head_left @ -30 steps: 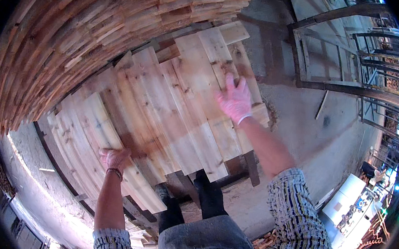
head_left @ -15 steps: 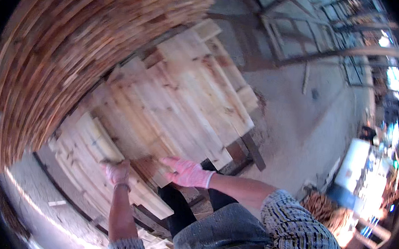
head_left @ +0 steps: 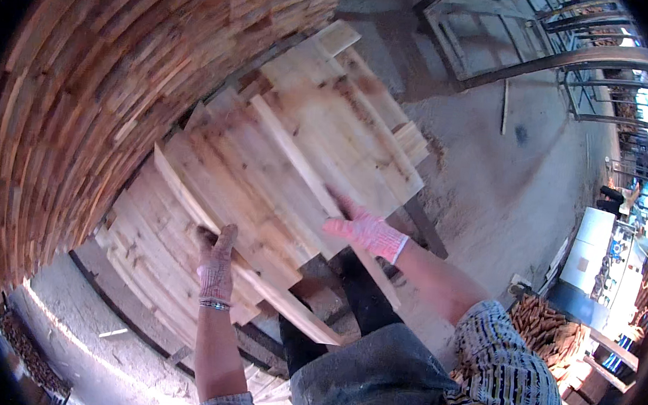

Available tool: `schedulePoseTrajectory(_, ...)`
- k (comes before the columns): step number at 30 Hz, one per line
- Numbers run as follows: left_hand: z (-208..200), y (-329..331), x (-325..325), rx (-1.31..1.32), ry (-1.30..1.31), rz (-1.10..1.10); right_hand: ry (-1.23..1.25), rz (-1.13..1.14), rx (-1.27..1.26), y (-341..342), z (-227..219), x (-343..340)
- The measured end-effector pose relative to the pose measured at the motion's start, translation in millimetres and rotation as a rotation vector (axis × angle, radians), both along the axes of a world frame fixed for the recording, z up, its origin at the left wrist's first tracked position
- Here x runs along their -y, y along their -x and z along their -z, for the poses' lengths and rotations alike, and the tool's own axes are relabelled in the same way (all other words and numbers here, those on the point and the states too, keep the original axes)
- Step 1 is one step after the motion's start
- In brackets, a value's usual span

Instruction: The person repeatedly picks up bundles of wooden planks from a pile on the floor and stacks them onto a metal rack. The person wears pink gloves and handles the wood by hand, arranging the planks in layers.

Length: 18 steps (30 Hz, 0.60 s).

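Observation:
Both of my hands wear pinkish knit work gloves above a low spread of pale wooden boards [head_left: 366,145]. My left hand [head_left: 216,262] is closed on a long narrow board [head_left: 286,301], which slants from the spread's left side toward my legs. Another narrow board [head_left: 290,148] runs nearly parallel to it, farther right. My right hand [head_left: 368,227] grips that one, the fingers partly hidden behind it and the thumb on the near side. Its near end sticks out past the spread beside my leg. Both held boards appear tilted up off the boards beneath.
A tall wall of stacked wood strips [head_left: 119,95] curves along the left. Dark metal frames [head_left: 563,61] stand at the far right. A heap of short wood pieces [head_left: 546,327] lies at right, near a white and blue machine [head_left: 588,254]. Dark bars [head_left: 424,229] jut from beneath the boards.
My right hand has moved right and forward, now holding a narrow board. The left hand has shifted slightly right and forward with another board, now raised at a slant. The view has turned slightly.

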State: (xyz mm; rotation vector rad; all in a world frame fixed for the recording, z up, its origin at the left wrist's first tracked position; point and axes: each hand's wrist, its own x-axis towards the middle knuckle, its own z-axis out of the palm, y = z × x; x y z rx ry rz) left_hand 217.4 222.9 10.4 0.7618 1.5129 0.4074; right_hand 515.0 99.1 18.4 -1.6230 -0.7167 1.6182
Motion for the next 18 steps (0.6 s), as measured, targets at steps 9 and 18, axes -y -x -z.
schedulePoseTrajectory(9, 96, -38, 37, -1.083, 0.084, 0.548, 0.228, -0.146, 1.117, -193, -19, -99)
schedulePoseTrajectory(18, 99, -28, 44, -1.115, -0.017, 0.586, 0.151, -0.339, 1.128, -217, 69, -134)
